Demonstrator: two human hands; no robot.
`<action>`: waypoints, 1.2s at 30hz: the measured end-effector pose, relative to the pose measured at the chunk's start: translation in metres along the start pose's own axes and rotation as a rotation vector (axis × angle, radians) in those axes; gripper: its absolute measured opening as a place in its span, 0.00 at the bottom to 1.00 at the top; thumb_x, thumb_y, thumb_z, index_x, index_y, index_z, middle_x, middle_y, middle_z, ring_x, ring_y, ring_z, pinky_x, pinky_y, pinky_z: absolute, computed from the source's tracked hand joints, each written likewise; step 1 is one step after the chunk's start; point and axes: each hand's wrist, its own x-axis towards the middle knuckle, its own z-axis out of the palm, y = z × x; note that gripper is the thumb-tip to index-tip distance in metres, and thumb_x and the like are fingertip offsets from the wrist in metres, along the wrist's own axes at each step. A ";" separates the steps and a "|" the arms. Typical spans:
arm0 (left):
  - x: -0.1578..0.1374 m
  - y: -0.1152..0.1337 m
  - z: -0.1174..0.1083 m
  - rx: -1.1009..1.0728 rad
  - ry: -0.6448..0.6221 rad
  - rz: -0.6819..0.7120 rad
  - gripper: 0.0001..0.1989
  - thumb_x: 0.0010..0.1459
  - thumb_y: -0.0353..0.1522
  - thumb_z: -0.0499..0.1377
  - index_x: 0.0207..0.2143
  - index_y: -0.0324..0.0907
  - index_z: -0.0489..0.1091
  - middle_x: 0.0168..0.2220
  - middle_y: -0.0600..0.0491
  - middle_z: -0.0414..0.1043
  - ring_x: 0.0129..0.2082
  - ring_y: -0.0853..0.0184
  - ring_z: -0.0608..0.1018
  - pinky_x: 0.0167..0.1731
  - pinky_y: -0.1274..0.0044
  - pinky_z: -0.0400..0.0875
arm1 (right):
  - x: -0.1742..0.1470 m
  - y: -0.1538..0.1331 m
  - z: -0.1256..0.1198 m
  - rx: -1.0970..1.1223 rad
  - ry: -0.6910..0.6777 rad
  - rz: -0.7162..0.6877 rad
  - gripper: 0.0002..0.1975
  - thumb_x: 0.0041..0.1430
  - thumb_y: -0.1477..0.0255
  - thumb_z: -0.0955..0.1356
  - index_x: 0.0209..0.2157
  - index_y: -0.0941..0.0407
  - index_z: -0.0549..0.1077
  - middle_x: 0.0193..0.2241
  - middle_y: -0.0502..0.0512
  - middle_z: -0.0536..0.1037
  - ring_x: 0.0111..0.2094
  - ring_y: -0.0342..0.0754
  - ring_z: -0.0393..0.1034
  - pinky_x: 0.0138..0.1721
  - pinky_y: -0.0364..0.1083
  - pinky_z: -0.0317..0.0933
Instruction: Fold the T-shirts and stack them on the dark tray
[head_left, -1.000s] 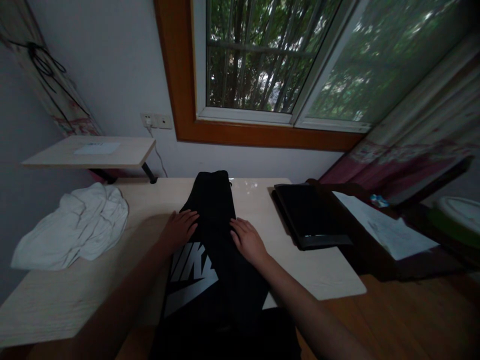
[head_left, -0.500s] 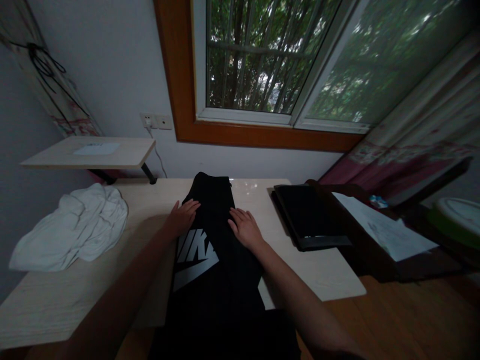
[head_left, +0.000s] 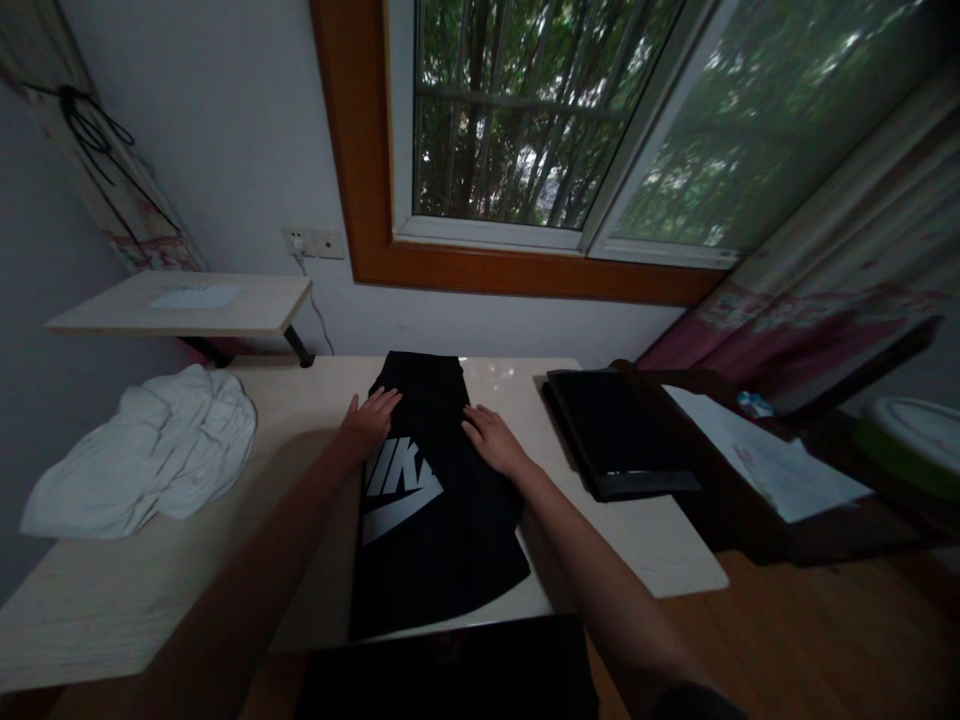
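A black T-shirt (head_left: pixel 439 545) with a large white print lies on the table, its right side folded over part of the lettering. My left hand (head_left: pixel 369 422) rests on its left edge near the upper end, fingers stretched out over the cloth. On the opposite edge, my right hand (head_left: pixel 493 440) lies with its fingers extended on the fabric. Both hands are flat and grip nothing that I can see. The shirt's lower edge shows just inside the table's front edge.
A crumpled white cloth (head_left: pixel 150 450) lies on the pale table (head_left: pixel 300 530) at left, below a small raised shelf (head_left: pixel 262 300). Black folders (head_left: pixel 622 425) lie at right, beside dark furniture holding papers (head_left: pixel 765 450). A window (head_left: pixel 517 120) is behind the table.
The shirt's lower part has shifted up the table, away from me, and its bottom edge now shows. Both hands stay flat on its sides.
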 end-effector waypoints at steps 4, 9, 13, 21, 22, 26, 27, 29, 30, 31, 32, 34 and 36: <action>-0.025 0.010 -0.007 -0.033 -0.013 -0.023 0.28 0.67 0.30 0.48 0.68 0.46 0.60 0.69 0.44 0.62 0.69 0.54 0.64 0.67 0.48 0.54 | -0.038 0.003 -0.013 0.077 0.091 -0.042 0.20 0.72 0.60 0.62 0.56 0.54 0.75 0.53 0.61 0.78 0.56 0.55 0.69 0.61 0.55 0.59; -0.065 0.019 -0.020 -0.083 -0.039 0.002 0.22 0.69 0.33 0.48 0.62 0.48 0.68 0.63 0.46 0.70 0.64 0.55 0.71 0.67 0.48 0.53 | -0.087 0.003 -0.035 0.089 0.046 0.065 0.15 0.68 0.59 0.67 0.48 0.51 0.78 0.40 0.55 0.81 0.44 0.54 0.71 0.51 0.53 0.62; -0.094 0.027 -0.029 -0.095 -0.032 0.040 0.19 0.70 0.35 0.49 0.58 0.47 0.71 0.61 0.44 0.71 0.63 0.54 0.72 0.68 0.48 0.53 | -0.112 0.005 -0.043 0.092 -0.047 0.160 0.13 0.64 0.58 0.69 0.37 0.53 0.78 0.35 0.54 0.80 0.43 0.55 0.70 0.49 0.53 0.61; -0.117 0.029 -0.034 -0.084 -0.050 0.016 0.24 0.70 0.38 0.50 0.67 0.51 0.62 0.69 0.47 0.63 0.70 0.54 0.63 0.68 0.45 0.48 | -0.129 -0.018 -0.052 0.594 -0.005 0.195 0.09 0.60 0.63 0.69 0.34 0.55 0.73 0.32 0.50 0.76 0.36 0.50 0.70 0.38 0.47 0.64; -0.117 0.028 -0.035 -0.087 -0.050 0.008 0.24 0.70 0.38 0.50 0.67 0.51 0.63 0.68 0.47 0.64 0.70 0.53 0.63 0.68 0.45 0.48 | -0.129 -0.026 -0.055 0.647 0.016 0.207 0.09 0.61 0.62 0.69 0.34 0.54 0.72 0.30 0.49 0.74 0.33 0.49 0.69 0.36 0.46 0.63; -0.111 0.034 -0.036 -0.137 -0.021 -0.021 0.22 0.70 0.37 0.52 0.64 0.49 0.66 0.63 0.47 0.71 0.66 0.52 0.67 0.68 0.46 0.51 | -0.126 -0.060 -0.066 0.659 0.167 0.152 0.09 0.63 0.63 0.69 0.35 0.54 0.71 0.30 0.48 0.71 0.33 0.47 0.67 0.34 0.44 0.61; -0.108 0.038 -0.037 -0.173 -0.005 -0.027 0.22 0.69 0.36 0.52 0.64 0.48 0.66 0.61 0.46 0.73 0.64 0.53 0.71 0.67 0.49 0.56 | -0.125 -0.070 -0.068 0.631 0.216 0.117 0.08 0.64 0.64 0.69 0.35 0.53 0.72 0.30 0.48 0.71 0.33 0.47 0.67 0.34 0.44 0.61; -0.102 0.051 -0.043 -0.266 0.052 -0.035 0.25 0.68 0.36 0.54 0.67 0.47 0.61 0.58 0.45 0.73 0.58 0.56 0.75 0.63 0.56 0.66 | -0.121 -0.087 -0.071 0.562 0.298 0.009 0.05 0.65 0.67 0.68 0.38 0.53 0.74 0.32 0.50 0.72 0.34 0.47 0.68 0.36 0.45 0.62; -0.100 0.058 -0.047 -0.308 0.098 -0.034 0.27 0.68 0.35 0.55 0.68 0.48 0.58 0.58 0.44 0.72 0.57 0.57 0.75 0.60 0.58 0.69 | -0.120 -0.096 -0.070 0.531 0.318 -0.060 0.04 0.66 0.69 0.67 0.40 0.53 0.75 0.33 0.51 0.72 0.35 0.48 0.68 0.37 0.45 0.63; -0.097 0.066 -0.053 -0.341 0.153 -0.024 0.30 0.67 0.35 0.56 0.69 0.48 0.56 0.59 0.44 0.70 0.58 0.57 0.74 0.59 0.60 0.71 | -0.119 -0.103 -0.069 0.504 0.320 -0.134 0.05 0.66 0.71 0.67 0.42 0.52 0.75 0.34 0.51 0.73 0.37 0.48 0.69 0.38 0.46 0.64; -0.095 0.074 -0.060 -0.363 0.210 -0.001 0.31 0.66 0.35 0.58 0.69 0.49 0.56 0.61 0.43 0.67 0.59 0.56 0.72 0.58 0.60 0.72 | -0.118 -0.110 -0.068 0.483 0.307 -0.207 0.07 0.65 0.73 0.67 0.44 0.52 0.76 0.35 0.52 0.74 0.38 0.48 0.70 0.39 0.46 0.64; -0.092 0.088 -0.076 -0.384 0.284 0.091 0.33 0.63 0.32 0.62 0.68 0.51 0.58 0.64 0.42 0.61 0.62 0.55 0.68 0.59 0.60 0.70 | -0.118 -0.122 -0.062 0.443 0.257 -0.329 0.12 0.64 0.76 0.66 0.47 0.51 0.75 0.37 0.54 0.75 0.40 0.48 0.71 0.40 0.47 0.66; -0.091 0.098 -0.091 -0.400 0.265 0.219 0.30 0.59 0.28 0.63 0.63 0.53 0.65 0.66 0.45 0.60 0.63 0.54 0.66 0.60 0.58 0.69 | -0.120 -0.130 -0.053 0.394 0.205 -0.409 0.16 0.63 0.77 0.66 0.51 0.51 0.74 0.40 0.55 0.76 0.41 0.49 0.71 0.42 0.48 0.67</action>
